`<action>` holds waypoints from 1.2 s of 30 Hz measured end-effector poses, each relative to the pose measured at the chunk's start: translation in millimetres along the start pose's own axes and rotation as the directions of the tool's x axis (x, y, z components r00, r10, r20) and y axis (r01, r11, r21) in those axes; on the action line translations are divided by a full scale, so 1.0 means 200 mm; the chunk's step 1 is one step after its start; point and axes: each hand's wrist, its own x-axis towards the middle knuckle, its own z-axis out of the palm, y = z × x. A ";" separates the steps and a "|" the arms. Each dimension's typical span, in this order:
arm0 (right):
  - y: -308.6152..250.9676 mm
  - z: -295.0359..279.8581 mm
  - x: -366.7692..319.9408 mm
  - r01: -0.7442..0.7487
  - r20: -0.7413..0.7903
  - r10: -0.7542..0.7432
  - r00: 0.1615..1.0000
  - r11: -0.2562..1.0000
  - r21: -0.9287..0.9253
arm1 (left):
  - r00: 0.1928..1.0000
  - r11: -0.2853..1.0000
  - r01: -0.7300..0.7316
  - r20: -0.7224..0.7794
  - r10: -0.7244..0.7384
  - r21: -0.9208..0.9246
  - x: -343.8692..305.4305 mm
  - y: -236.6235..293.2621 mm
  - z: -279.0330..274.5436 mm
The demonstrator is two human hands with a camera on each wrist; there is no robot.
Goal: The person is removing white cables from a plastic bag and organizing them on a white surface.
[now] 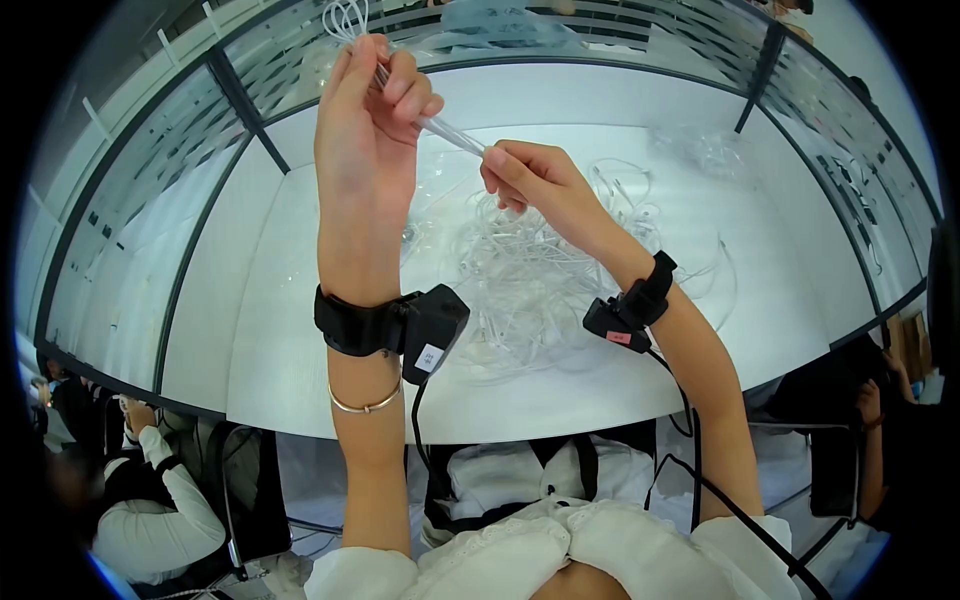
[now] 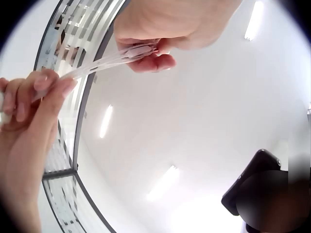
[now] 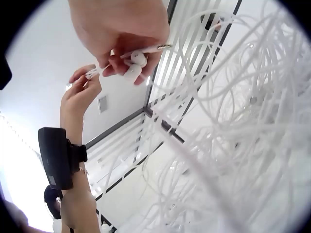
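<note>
A folded bundle of white earphones (image 1: 452, 134) stretches between both hands, raised above the table. My left hand (image 1: 375, 125) grips its upper part with curled fingers, and cable loops (image 1: 345, 18) stick out beyond the fingertips. In the left wrist view, a small white cable piece (image 2: 140, 51) shows at that hand's fingers. Lower and to the right, my right hand (image 1: 545, 190) pinches the other end between thumb and curled fingers. Two white earbuds (image 3: 132, 73) and a plug (image 3: 160, 47) stick out at the right hand's fingers in the right wrist view.
A tangled pile of white cables (image 1: 530, 270) covers the middle of the white table (image 1: 290, 350). Clear plastic (image 1: 705, 150) lies at the back right. Dark-framed panels (image 1: 245, 95) surround the table's sides and back. Another person (image 1: 160, 500) sits at the lower left.
</note>
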 end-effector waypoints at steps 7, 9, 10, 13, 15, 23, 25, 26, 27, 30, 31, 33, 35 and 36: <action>-0.10 -0.22 0.00 0.014 0.135 0.022 0.991 0.966 -0.259 | 0.812 0.814 0.423 0.233 -0.536 0.399 0.03 0.01 -0.11; -0.09 -0.25 0.01 0.059 0.127 -0.026 0.992 0.962 -0.265 | 0.799 0.771 0.425 0.204 -0.566 0.474 0.03 -0.04 -0.08; -0.09 -0.27 0.00 0.078 0.121 -0.047 0.991 0.961 -0.267 | 0.797 0.748 0.420 0.184 -0.575 0.514 0.02 -0.05 -0.05; -0.13 -0.28 -0.02 -0.002 0.157 0.055 0.986 0.948 -0.319 | 0.817 0.700 0.379 0.136 -0.560 0.605 0.01 -0.07 -0.03; -0.17 -0.28 -0.03 -0.081 0.147 0.137 0.980 0.938 -0.338 | 0.851 0.656 0.346 0.070 -0.521 0.671 0.00 -0.07 -0.03; -0.17 -0.35 -0.04 0.026 0.096 0.009 0.995 0.934 -0.356 | 0.876 0.572 0.263 0.056 -0.479 0.777 0.00 -0.25 -0.04; -0.24 -0.36 -0.05 -0.071 0.067 0.117 0.991 0.879 -0.472 | 0.892 0.517 0.224 0.040 -0.450 0.826 -0.02 -0.29 -0.03; -0.26 -0.36 -0.05 -0.119 0.046 0.169 0.985 0.841 -0.527 | 0.880 0.477 0.249 0.009 -0.476 0.843 -0.02 -0.30 -0.04; -0.25 -0.37 -0.06 -0.090 0.026 0.127 0.992 0.820 -0.565 | 0.881 0.473 0.220 0.034 -0.472 0.853 -0.03 -0.33 -0.05; -0.27 -0.37 -0.07 -0.042 -0.042 0.018 0.999 0.735 -0.676 | 0.892 0.505 0.149 0.105 -0.439 0.850 -0.05 -0.39 -0.03; -0.28 -0.36 -0.08 0.023 -0.024 -0.055 0.998 0.717 -0.697 | 0.879 0.503 0.157 0.112 -0.463 0.850 -0.06 -0.39 -0.02; -0.30 -0.34 -0.08 0.148 0.018 -0.200 0.980 0.663 -0.734 | 0.852 0.500 0.172 0.127 -0.508 0.849 -0.06 -0.38 0.00; -0.31 -0.30 -0.09 0.181 0.019 -0.224 0.974 0.732 -0.657 | 0.792 0.510 0.256 0.124 -0.598 0.822 -0.07 -0.36 0.03; -0.32 -0.28 -0.09 0.198 0.020 -0.236 0.972 0.763 -0.615 | 0.758 0.510 0.297 0.125 -0.640 0.807 -0.07 -0.35 0.04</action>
